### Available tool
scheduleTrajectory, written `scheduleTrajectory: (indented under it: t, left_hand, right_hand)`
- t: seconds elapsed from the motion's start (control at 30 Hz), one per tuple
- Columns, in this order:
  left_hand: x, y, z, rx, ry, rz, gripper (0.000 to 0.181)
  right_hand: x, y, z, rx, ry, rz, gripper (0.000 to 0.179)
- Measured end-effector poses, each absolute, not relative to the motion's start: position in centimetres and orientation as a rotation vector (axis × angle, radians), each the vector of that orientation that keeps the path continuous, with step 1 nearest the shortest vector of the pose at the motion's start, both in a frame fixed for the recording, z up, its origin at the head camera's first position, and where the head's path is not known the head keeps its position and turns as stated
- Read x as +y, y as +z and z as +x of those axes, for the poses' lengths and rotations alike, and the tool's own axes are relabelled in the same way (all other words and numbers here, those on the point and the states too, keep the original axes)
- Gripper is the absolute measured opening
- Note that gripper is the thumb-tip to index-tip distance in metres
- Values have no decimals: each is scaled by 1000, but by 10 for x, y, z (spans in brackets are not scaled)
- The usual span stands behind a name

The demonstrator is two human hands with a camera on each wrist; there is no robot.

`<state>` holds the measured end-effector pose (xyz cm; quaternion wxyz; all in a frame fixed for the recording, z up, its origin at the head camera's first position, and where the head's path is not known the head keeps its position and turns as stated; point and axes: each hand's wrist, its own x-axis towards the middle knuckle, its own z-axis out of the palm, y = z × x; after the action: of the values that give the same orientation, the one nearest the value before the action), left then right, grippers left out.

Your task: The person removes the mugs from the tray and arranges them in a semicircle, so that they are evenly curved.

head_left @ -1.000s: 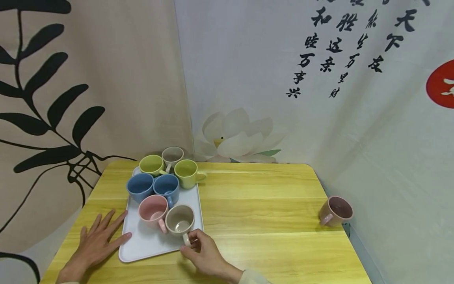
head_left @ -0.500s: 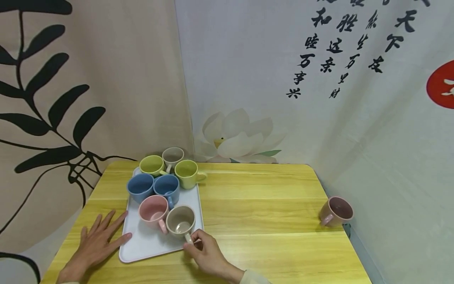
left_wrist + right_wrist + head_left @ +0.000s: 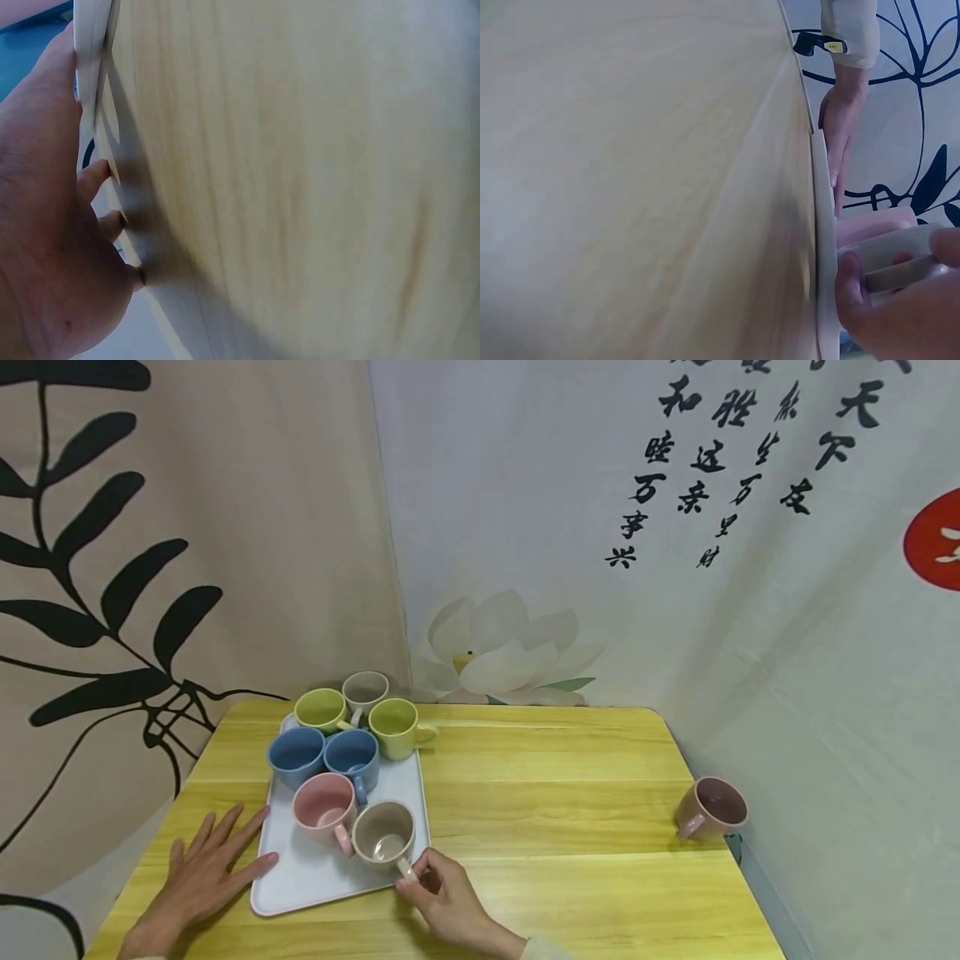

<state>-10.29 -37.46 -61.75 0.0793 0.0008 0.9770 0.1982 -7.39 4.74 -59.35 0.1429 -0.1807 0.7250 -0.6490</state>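
My right hand (image 3: 453,897) pinches the handle of a beige mug (image 3: 383,835) at the front right of the white tray (image 3: 300,887). In the right wrist view, thumb and fingers close round that mug's handle (image 3: 900,276). My left hand (image 3: 198,878) lies with fingers spread on the table, its fingertips at the tray's left edge. A pink mug (image 3: 324,810) stands just left of the beige one. Behind them are two blue mugs (image 3: 296,757), two green mugs (image 3: 321,709) and a grey-white mug (image 3: 365,690) at the back.
A dusky pink mug (image 3: 711,808) stands alone at the right edge of the wooden table (image 3: 555,793). Printed curtains (image 3: 525,527) hang close behind the table's back edge and along its right side.
My right hand has drawn the beige mug slightly toward me and to the right, a little apart from the pink mug. The left hand has stayed in place.
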Motion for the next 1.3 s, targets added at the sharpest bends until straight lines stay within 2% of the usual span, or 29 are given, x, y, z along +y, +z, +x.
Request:
scheduleTrajectory:
  t: [0.4,0.87,1.3]
  left_hand:
    - [-376,-618,-105,2925,596,8,95]
    - [-376,-616,-105,2928,571,15,94]
    - [-375,-618,-105,2907,586,-2,96]
  right_hand:
    - [64,-582,-80,2068,-1966,-502,21]
    - [104,-572,-104,2239,-2058,-242,18]
    - [147,-575,-117,2302,-2205,-147,17]
